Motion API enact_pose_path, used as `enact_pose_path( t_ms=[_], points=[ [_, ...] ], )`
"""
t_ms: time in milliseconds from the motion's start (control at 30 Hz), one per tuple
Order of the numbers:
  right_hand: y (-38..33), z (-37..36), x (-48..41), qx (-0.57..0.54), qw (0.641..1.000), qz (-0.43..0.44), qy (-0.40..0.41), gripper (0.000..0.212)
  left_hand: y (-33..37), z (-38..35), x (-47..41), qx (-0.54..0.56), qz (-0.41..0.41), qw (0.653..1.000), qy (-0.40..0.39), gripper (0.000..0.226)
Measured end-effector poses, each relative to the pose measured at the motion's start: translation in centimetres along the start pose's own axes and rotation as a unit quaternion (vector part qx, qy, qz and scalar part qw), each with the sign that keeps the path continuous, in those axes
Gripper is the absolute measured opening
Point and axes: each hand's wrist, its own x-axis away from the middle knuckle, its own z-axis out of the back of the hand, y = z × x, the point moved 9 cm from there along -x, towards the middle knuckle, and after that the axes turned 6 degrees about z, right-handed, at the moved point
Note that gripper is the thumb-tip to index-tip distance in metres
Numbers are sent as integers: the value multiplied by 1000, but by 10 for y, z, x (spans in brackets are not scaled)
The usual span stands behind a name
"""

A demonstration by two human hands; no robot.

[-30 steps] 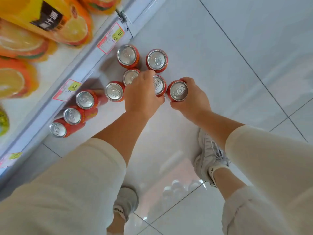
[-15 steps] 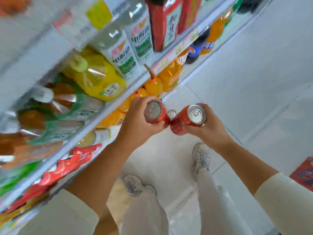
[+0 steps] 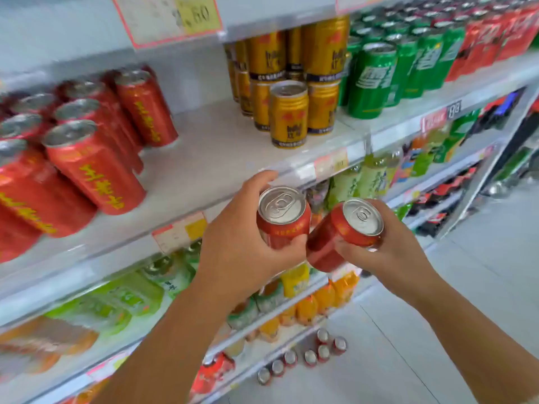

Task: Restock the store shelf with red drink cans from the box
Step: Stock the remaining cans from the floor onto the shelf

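Note:
My left hand (image 3: 233, 246) grips an upright red drink can (image 3: 283, 218) just below the front edge of the white shelf (image 3: 210, 167). My right hand (image 3: 390, 258) grips a second red can (image 3: 341, 234), tilted to the left and touching the first. Several red cans (image 3: 90, 164) with yellow lettering stand on the shelf's left part. A bare stretch of shelf lies between them and the gold cans. Several more red cans (image 3: 306, 357) stand on the floor by the shelf's base. No box is in view.
Gold cans (image 3: 288, 112) stand stacked at the shelf's middle, green cans (image 3: 376, 80) to their right, more red cans (image 3: 493, 36) beyond. Price labels (image 3: 178, 231) line the shelf edges. Lower shelves hold bottled drinks (image 3: 131, 295). Pale floor tiles (image 3: 423, 330) spread to the right.
I rose from the floor, where both hands took cans from the group there. Both hands lifted their cans up to the level of the shelf with red cans.

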Motion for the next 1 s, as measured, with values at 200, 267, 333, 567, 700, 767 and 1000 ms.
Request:
enact_pose_path(
  t_ms=[200, 267, 333, 567, 700, 767, 1000],
  points=[
    [-116, -27, -49, 17, 990, 137, -8, 44, 12, 108, -3, 13, -12, 992, 125, 80],
    [-137, -43, -69, 31, 984, 175, -22, 45, 7, 132, -2, 4, -3, 984, 177, 78],
    [-144, -63, -92, 39, 978, 198, -45, 48, -4, 146, -2, -2, 22, 975, 220, 79],
    [-143, -134, -158, 89, 966, 195, -145, 27, -38, 174, 8, -22, 99, 943, 317, 77],
    [-134, -164, -183, 105, 962, 187, -168, 44, -47, 190, 18, -35, 117, 934, 334, 77],
    [-133, -180, -190, 117, 960, 180, -177, 58, -51, 195, 20, -48, 122, 932, 338, 79],
    [-116, -194, -181, 59, 964, 149, -211, 65, -70, 195, 26, 14, 117, 933, 341, 82]
  ],
)
